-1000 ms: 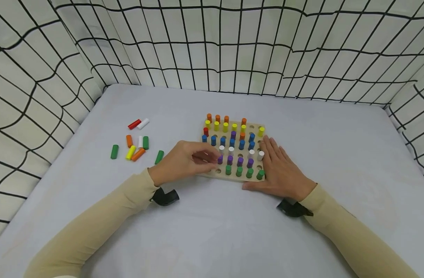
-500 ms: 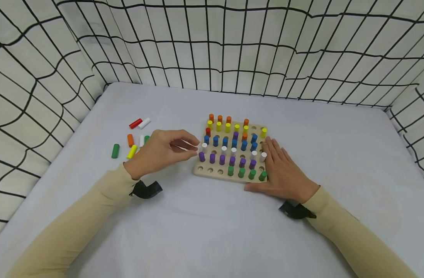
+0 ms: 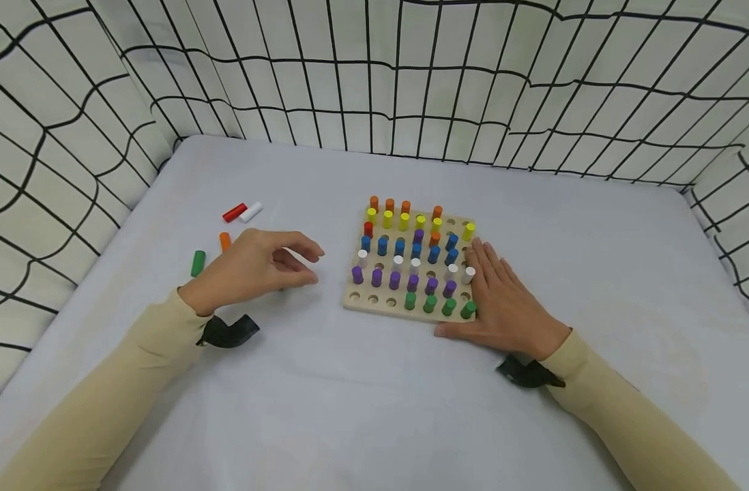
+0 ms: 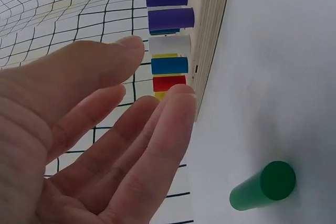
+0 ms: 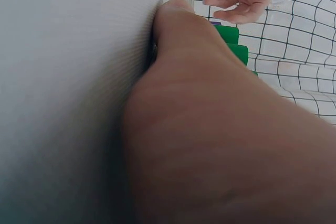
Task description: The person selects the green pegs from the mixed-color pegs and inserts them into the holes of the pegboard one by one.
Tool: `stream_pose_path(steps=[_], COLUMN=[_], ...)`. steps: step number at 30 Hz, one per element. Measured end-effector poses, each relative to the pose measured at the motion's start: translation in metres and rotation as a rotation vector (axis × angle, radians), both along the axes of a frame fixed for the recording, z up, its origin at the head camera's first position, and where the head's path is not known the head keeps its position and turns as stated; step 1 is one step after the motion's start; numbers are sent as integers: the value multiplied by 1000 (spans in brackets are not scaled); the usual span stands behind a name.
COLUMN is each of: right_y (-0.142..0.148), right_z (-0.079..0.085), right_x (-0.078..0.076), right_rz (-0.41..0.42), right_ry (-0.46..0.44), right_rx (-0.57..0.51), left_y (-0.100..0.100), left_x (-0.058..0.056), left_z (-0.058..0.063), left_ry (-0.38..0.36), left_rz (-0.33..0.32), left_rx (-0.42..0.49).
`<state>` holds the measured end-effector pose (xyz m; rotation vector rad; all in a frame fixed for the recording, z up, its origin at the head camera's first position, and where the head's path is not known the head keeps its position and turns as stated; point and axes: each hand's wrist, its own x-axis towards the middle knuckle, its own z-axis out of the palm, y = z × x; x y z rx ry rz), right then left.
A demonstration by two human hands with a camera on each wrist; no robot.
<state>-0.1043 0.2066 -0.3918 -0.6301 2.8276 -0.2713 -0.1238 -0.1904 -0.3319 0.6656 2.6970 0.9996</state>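
Note:
My left hand [image 3: 252, 266] hovers over the table left of the wooden pegboard [image 3: 382, 306], thumb and fingers apart with nothing between them. A loose green peg [image 4: 278, 182] lies below its fingers in the left wrist view. My right hand [image 3: 511, 303] lies flat along the board's right edge, thumb near the front corner. Coloured pegs stand in rows on the board: purple pegs [image 3: 395, 280] fill most of one row, and several green pegs [image 3: 430, 304] stand at the front right. Open holes show at the front left.
A red peg [image 3: 235, 213] and a white peg [image 3: 251, 212] lie at the back left. Nearer are an orange peg [image 3: 225, 241] and another green peg [image 3: 198, 263]; my left hand hides other loose pegs. Black netting [image 3: 393, 68] borders the white table.
My left hand has withdrawn leftward from the board to above the loose pegs, its fingers spreading. A purple peg and a white peg show at the board's left side where the hand was. The right hand stays put.

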Motion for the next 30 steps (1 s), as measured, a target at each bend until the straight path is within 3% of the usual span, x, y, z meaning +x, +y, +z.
stream_pose_path(steps=[7,12,22,30], right_y=[2,1,0,0], right_z=[1,1,0,0], right_x=[1,0,0,-1], right_rz=[-9,-9,-6,-8], right_ry=[-4,-7,-12,-7], right_rx=[6,7,12,10], left_y=[-6,-16,-36,-38], left_x=[-1,-4,-14,-17], left_z=[3,5,-2,-6], left_ry=[-11,-37,-57,-102], left_rz=[-19,11,100,101], left_rx=[-25,-50,-133,-148])
